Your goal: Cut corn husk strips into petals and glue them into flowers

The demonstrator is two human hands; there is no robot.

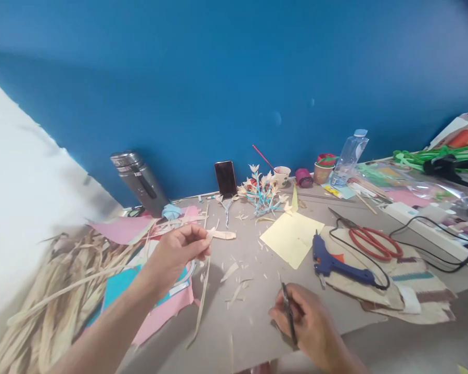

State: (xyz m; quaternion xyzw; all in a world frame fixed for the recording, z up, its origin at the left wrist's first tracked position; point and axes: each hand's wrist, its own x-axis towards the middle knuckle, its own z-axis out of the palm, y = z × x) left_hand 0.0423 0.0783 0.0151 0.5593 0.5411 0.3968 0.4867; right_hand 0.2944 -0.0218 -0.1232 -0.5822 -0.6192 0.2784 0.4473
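Pinching a pale strip (222, 235), left hand (184, 248); right hand (307, 316) clamped on a dark tool (288, 315), type unclear.

A blue wall (203, 88), paler toward upper right, and a white wall (15, 171) flank a grey tabletop (214, 332).

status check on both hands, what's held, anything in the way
Left hand pinching a pale piece. Right hand gripping a slim dark tool, apart from it. Loose scraps between hands; blue glue gun farther right.
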